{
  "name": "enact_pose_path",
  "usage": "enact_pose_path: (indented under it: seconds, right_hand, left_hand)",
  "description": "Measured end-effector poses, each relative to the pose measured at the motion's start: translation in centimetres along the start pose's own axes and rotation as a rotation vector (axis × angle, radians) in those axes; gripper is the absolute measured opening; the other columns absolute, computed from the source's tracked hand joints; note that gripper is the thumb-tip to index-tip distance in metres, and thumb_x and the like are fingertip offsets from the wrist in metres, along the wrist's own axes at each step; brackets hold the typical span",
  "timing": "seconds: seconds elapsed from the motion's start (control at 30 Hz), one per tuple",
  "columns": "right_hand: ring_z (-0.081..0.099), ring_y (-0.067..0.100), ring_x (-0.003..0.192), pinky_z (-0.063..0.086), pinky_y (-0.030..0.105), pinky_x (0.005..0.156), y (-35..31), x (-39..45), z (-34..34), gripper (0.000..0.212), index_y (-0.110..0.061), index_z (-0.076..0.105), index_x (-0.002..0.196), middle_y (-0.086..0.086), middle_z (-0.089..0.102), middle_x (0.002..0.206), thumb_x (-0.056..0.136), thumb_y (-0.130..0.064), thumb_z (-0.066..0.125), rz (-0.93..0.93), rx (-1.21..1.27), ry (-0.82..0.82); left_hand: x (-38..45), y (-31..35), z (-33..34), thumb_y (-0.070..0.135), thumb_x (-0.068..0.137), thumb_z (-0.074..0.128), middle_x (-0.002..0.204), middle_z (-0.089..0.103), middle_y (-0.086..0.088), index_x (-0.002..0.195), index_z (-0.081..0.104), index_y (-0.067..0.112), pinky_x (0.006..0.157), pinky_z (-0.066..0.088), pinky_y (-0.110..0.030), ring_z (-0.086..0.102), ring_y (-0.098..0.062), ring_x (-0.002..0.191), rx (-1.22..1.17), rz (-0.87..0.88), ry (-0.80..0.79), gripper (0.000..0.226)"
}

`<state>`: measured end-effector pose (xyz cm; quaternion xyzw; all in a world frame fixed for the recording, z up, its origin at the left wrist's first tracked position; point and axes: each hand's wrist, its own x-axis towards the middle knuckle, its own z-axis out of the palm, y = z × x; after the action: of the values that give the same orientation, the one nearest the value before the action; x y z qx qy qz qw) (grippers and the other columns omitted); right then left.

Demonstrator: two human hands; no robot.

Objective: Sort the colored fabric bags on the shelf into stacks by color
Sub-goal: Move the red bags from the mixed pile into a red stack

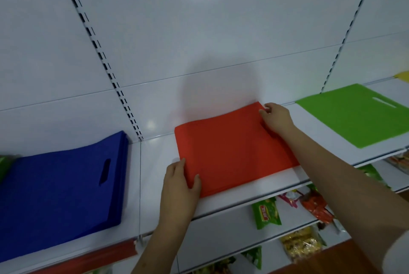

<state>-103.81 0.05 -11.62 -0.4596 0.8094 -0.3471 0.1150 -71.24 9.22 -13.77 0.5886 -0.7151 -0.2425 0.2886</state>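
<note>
A stack of red fabric bags (230, 147) lies flat in the middle of the white shelf (261, 187). My left hand (180, 181) holds the stack's near left corner, thumb on top and fingers along its left edge. My right hand (275, 118) grips the far right corner, fingers curled over the edge. A stack of blue bags (59, 187) with a handle slot lies to the left. A green bag (356, 114) lies to the right. A bit of yellow fabric (404, 76) shows at the far right edge.
White back panels with slotted uprights (104, 63) rise behind the shelf. Lower shelves hold snack packets (266, 214). A red price strip (106, 253) runs along the front edge at lower left. A green item (4, 163) peeks in at the far left.
</note>
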Motion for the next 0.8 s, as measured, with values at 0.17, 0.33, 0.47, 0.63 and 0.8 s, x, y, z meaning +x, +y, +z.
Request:
enact_pose_path:
  seconds: [0.17,0.33,0.47,0.63,0.8]
  right_hand:
    - [0.055,0.033,0.115,0.044,0.040,0.091,-7.7,-3.3,0.4,0.040,-0.008,0.057,0.131,0.014,0.063,0.124,0.100,-0.032,0.047,-0.353,-0.063,0.224]
    - [0.051,0.021,0.122,0.038,0.032,0.099,-18.7,-8.4,3.4,0.041,-0.015,0.055,0.135,0.002,0.060,0.131,0.101,-0.038,0.046,-0.661,0.124,0.113]
    - [0.047,0.021,0.129,0.035,0.032,0.105,-26.0,-12.7,7.4,0.047,-0.016,0.049,0.141,0.002,0.055,0.139,0.101,-0.041,0.046,-0.791,0.201,-0.054]
    - [0.048,0.024,0.131,0.038,0.039,0.110,-33.3,-18.9,13.7,0.058,-0.011,0.047,0.143,0.007,0.053,0.142,0.098,-0.047,0.045,-0.877,0.298,-0.221]
    - [0.045,0.024,0.134,0.037,0.041,0.112,-41.1,-25.7,20.4,0.056,-0.012,0.045,0.144,0.006,0.050,0.145,0.101,-0.047,0.045,-0.925,0.234,-0.310]
  left_hand:
    - [-0.1,0.1,-2.2,0.037,0.098,0.055,0.137,0.046,0.017,0.145,0.043,0.026,0.099,0.024,0.000,0.040,0.012,0.121,-0.044,0.143,0.089,0.050]
    - [-1.4,-1.3,-7.1,0.036,0.098,0.055,0.139,0.046,0.021,0.145,0.043,0.028,0.106,0.031,-0.008,0.040,0.010,0.126,-0.070,0.160,0.225,0.049]
    - [-3.3,-4.4,-12.9,0.039,0.099,0.053,0.136,0.048,0.019,0.145,0.045,0.027,0.100,0.033,-0.005,0.043,0.007,0.124,-0.040,0.129,0.350,0.048]
    - [-6.6,-11.2,-20.8,0.045,0.100,0.049,0.139,0.047,0.020,0.144,0.045,0.029,0.103,0.036,-0.013,0.041,0.007,0.128,0.004,0.054,0.494,0.047]
    - [-10.2,-19.5,-29.1,0.036,0.100,0.052,0.131,0.052,0.016,0.138,0.052,0.024,0.103,0.041,-0.020,0.047,0.003,0.123,-0.008,0.014,0.615,0.040]
